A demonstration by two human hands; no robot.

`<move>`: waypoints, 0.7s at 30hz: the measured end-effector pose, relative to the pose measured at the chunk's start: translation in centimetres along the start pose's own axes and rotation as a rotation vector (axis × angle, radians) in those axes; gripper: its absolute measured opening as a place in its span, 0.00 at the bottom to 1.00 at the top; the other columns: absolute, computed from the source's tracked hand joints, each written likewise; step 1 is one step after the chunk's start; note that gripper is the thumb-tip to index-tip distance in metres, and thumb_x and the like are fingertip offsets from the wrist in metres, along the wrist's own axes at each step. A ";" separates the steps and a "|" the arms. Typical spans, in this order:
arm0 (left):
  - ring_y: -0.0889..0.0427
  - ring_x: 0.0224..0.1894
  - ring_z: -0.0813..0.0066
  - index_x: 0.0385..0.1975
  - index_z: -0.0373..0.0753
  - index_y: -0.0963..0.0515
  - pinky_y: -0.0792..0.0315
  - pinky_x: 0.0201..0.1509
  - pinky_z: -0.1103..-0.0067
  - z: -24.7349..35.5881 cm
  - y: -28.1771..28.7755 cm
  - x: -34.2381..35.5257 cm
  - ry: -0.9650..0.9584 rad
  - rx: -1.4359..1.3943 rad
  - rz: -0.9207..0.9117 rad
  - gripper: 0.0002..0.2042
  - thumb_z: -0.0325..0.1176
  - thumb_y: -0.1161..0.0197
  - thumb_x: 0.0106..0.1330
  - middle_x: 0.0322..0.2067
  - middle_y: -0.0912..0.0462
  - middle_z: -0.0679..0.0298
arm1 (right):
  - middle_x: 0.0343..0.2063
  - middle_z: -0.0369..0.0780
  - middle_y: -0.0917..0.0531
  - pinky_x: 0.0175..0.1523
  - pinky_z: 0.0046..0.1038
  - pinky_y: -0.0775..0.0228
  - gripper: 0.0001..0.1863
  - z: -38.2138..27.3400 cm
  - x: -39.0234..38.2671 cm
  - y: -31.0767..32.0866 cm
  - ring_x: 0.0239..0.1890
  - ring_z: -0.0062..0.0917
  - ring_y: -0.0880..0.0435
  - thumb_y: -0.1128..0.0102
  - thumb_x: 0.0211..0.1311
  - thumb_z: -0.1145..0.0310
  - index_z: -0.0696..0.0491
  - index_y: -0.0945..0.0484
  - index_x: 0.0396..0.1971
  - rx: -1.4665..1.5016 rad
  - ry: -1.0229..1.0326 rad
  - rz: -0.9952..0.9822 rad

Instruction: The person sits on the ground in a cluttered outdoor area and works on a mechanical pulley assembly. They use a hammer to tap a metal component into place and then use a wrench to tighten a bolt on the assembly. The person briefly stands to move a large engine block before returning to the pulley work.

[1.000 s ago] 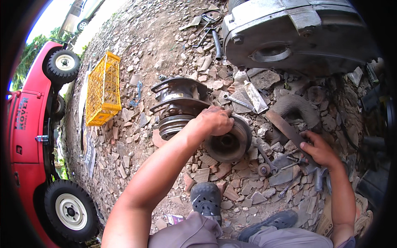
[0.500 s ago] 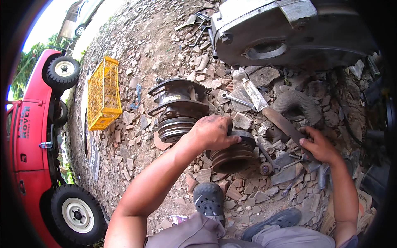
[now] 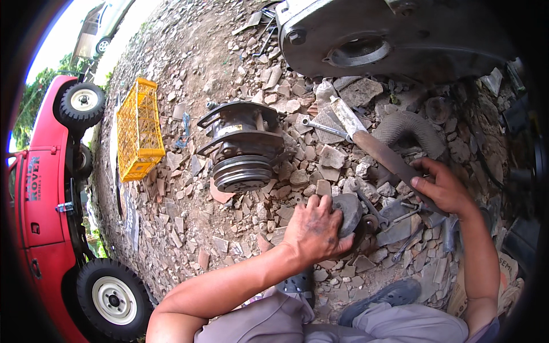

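The left hand [image 3: 313, 231] lies palm down with its fingers curled, knuckles up, at the end of a bare forearm stretched forward from the lower edge. The right hand [image 3: 441, 186] reaches out on the right, fingers closed, wrist bent inward, its forearm rising nearly straight.

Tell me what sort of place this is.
Probably an outdoor vehicle repair yard: rubble ground, a red off-road vehicle, a pulley assembly, and wrenches lying near the hands.
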State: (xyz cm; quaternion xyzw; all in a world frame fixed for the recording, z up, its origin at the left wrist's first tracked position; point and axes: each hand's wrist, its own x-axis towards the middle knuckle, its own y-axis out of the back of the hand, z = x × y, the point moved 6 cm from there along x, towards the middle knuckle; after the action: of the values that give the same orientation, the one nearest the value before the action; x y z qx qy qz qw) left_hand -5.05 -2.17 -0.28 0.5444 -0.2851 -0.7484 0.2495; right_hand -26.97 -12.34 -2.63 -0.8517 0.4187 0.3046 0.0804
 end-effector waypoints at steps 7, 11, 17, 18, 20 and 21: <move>0.30 0.57 0.43 0.58 0.33 0.34 0.31 0.59 0.63 -0.8 -1.2 0.6 -0.030 -0.219 -0.135 0.37 0.57 0.42 0.55 0.55 0.34 0.39 | 0.35 0.37 0.22 0.38 0.21 0.29 0.21 -0.5 -0.7 -0.1 0.32 0.16 0.23 0.41 0.64 0.65 0.61 0.30 0.52 -0.005 0.043 -0.012; 0.29 0.56 0.44 0.59 0.28 0.38 0.33 0.61 0.65 -1.8 -1.9 1.4 0.050 -0.286 -0.183 0.42 0.57 0.41 0.52 0.55 0.34 0.39 | 0.35 0.37 0.21 0.37 0.21 0.29 0.21 -0.2 -1.1 0.3 0.31 0.16 0.22 0.41 0.64 0.65 0.61 0.30 0.51 0.002 0.063 0.002; 0.34 0.61 0.47 0.61 0.27 0.41 0.37 0.64 0.66 -5.5 -2.3 0.5 0.075 -0.512 0.026 0.44 0.58 0.41 0.52 0.57 0.33 0.39 | 0.33 0.36 0.21 0.34 0.21 0.29 0.21 -0.9 -2.5 0.6 0.27 0.16 0.22 0.41 0.64 0.64 0.62 0.30 0.50 -0.020 0.026 0.047; 0.34 0.63 0.49 0.63 0.27 0.43 0.40 0.66 0.67 -6.1 -2.6 0.2 0.116 -0.554 0.012 0.45 0.58 0.42 0.53 0.60 0.35 0.41 | 0.32 0.36 0.21 0.33 0.21 0.29 0.20 -0.8 -2.6 0.6 0.27 0.16 0.22 0.41 0.64 0.64 0.62 0.30 0.50 -0.024 0.032 0.050; 0.34 0.63 0.50 0.64 0.28 0.44 0.40 0.66 0.68 -7.4 -3.6 -0.3 0.196 -0.692 0.044 0.45 0.58 0.42 0.53 0.61 0.36 0.42 | 0.32 0.36 0.21 0.32 0.21 0.29 0.20 -1.2 -2.6 0.1 0.26 0.16 0.22 0.41 0.64 0.64 0.62 0.30 0.50 0.017 0.026 0.047; 0.33 0.63 0.51 0.65 0.28 0.45 0.40 0.66 0.68 -7.9 -3.9 -0.6 0.236 -0.762 0.062 0.46 0.58 0.42 0.53 0.61 0.36 0.42 | 0.32 0.36 0.21 0.31 0.21 0.29 0.21 -1.7 -2.7 -0.3 0.26 0.16 0.22 0.40 0.63 0.64 0.61 0.30 0.50 0.062 0.010 0.045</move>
State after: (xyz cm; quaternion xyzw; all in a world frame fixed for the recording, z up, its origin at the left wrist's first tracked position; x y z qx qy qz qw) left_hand 2.48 -0.18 -4.52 0.4861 0.0274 -0.7252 0.4869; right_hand -27.26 -11.03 0.30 -0.8408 0.4472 0.2890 0.0977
